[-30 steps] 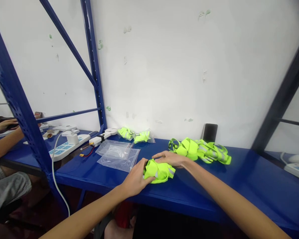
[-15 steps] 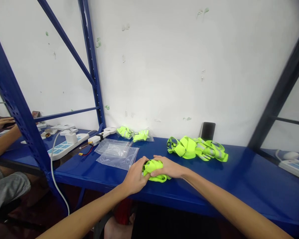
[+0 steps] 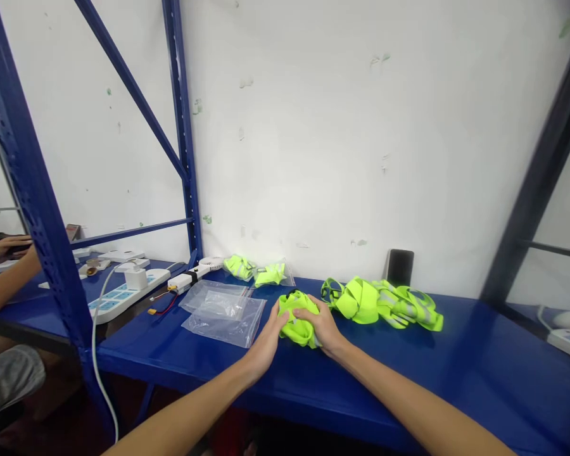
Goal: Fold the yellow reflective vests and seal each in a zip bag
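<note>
Head view: our left hand (image 3: 265, 341) and right hand (image 3: 319, 322) clasp a bunched reflective vest (image 3: 298, 324) on the blue bench (image 3: 399, 373), light, soft cloth best gathered by its folds.

nothing can be read anywhere; the blue markings on the power strip (image 3: 123, 296), well left of the left hand (image 3: 265, 345), are too small to make out.
</note>
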`<move>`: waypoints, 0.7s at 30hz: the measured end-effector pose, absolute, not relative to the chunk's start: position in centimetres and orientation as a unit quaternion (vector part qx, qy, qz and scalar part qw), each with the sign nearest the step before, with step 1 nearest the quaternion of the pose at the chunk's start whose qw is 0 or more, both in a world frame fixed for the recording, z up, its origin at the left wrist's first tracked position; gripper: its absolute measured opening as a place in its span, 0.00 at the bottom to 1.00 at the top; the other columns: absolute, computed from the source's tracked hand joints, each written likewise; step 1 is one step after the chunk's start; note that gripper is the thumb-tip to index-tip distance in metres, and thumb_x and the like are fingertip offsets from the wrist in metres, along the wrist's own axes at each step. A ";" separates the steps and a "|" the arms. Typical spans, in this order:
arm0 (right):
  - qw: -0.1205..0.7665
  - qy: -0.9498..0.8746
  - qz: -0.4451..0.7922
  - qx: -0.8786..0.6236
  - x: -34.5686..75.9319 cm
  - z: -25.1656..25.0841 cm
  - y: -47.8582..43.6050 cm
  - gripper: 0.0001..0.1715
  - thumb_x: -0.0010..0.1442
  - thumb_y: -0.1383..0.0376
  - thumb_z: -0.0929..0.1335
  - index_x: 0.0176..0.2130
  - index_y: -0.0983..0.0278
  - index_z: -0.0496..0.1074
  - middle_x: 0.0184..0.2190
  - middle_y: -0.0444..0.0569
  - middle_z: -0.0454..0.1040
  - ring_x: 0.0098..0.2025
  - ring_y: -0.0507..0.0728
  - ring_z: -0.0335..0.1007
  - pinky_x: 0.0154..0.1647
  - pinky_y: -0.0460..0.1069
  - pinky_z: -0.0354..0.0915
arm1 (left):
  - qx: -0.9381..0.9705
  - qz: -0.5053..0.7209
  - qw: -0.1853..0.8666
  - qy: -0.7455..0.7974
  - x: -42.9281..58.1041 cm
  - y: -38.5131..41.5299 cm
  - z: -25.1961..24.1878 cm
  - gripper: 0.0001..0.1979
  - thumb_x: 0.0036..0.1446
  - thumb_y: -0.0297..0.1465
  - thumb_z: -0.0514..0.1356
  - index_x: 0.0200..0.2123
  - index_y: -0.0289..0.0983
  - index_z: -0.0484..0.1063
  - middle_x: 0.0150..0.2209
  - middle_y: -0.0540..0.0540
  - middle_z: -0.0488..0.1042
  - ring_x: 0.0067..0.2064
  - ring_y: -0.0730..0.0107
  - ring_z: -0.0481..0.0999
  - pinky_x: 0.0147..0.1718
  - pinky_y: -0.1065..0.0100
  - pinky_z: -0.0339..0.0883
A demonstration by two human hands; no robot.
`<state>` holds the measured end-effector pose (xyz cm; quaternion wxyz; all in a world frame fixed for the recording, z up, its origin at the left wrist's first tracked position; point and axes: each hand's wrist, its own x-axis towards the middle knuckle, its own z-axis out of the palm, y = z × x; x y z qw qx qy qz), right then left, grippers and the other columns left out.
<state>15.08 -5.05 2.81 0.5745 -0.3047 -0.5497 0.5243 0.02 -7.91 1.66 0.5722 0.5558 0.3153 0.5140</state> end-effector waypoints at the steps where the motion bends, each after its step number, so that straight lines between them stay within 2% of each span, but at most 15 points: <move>1: 0.579 -0.537 0.541 -0.290 14.8 3.0 -4.8 0.18 0.44 0.59 0.76 0.33 0.65 0.72 0.28 0.44 0.75 0.29 0.55 0.71 0.33 0.48 0.65 | 0.551 0.528 0.567 0.310 0.1 -7.6 1.8 0.32 0.62 0.46 0.51 0.66 0.42 0.48 0.66 0.45 0.53 0.66 0.60 0.53 0.63 0.59 0.47; 4: 0.582 -0.482 0.600 -0.263 13.8 3.3 -4.2 0.19 0.46 0.56 0.75 0.35 0.66 0.74 0.29 0.48 0.77 0.32 0.58 0.73 0.35 0.50 0.67 | 0.552 0.570 0.510 0.333 0.3 -6.9 2.7 0.28 0.63 0.47 0.48 0.63 0.44 0.55 0.65 0.47 0.55 0.66 0.61 0.52 0.64 0.59 0.45; 8: 0.557 -0.394 0.697 -0.219 12.5 3.5 -4.1 0.23 0.54 0.50 0.70 0.40 0.66 0.74 0.34 0.52 0.79 0.38 0.61 0.75 0.39 0.52 0.68 | 0.565 0.628 0.405 0.352 1.3 -6.8 4.6 0.24 0.64 0.45 0.46 0.57 0.42 0.64 0.61 0.45 0.63 0.63 0.60 0.59 0.62 0.58 0.50; 11: 0.519 -0.352 0.761 -0.168 11.5 4.0 -4.4 0.25 0.58 0.48 0.65 0.43 0.64 0.73 0.38 0.51 0.79 0.42 0.60 0.74 0.42 0.52 0.68 | 0.560 0.673 0.344 0.341 2.4 -6.8 5.7 0.21 0.64 0.43 0.48 0.56 0.41 0.65 0.58 0.44 0.66 0.59 0.59 0.64 0.59 0.59 0.55; 14: 0.513 -0.334 0.777 -0.143 10.9 4.6 -4.8 0.23 0.59 0.50 0.64 0.44 0.64 0.72 0.39 0.49 0.78 0.44 0.59 0.74 0.44 0.51 0.68 | 0.543 0.701 0.313 0.341 2.9 -6.6 6.1 0.21 0.62 0.41 0.52 0.55 0.40 0.64 0.56 0.43 0.68 0.57 0.59 0.67 0.56 0.60 0.58; 17: 0.496 -0.347 0.781 -0.153 10.9 4.5 -5.0 0.26 0.59 0.48 0.62 0.46 0.64 0.71 0.39 0.50 0.78 0.43 0.60 0.74 0.42 0.52 0.68 | 0.576 0.682 0.309 0.328 2.5 -6.2 6.0 0.23 0.58 0.39 0.57 0.55 0.38 0.64 0.54 0.41 0.69 0.54 0.58 0.70 0.53 0.60 0.61; 21: 0.471 -0.394 0.769 -0.179 11.4 3.6 -4.9 0.33 0.58 0.41 0.59 0.48 0.62 0.70 0.36 0.50 0.78 0.38 0.61 0.74 0.36 0.53 0.68 | 0.680 0.604 0.287 0.299 1.3 -5.8 6.6 0.20 0.52 0.35 0.62 0.48 0.37 0.67 0.54 0.39 0.68 0.58 0.55 0.65 0.57 0.57 0.55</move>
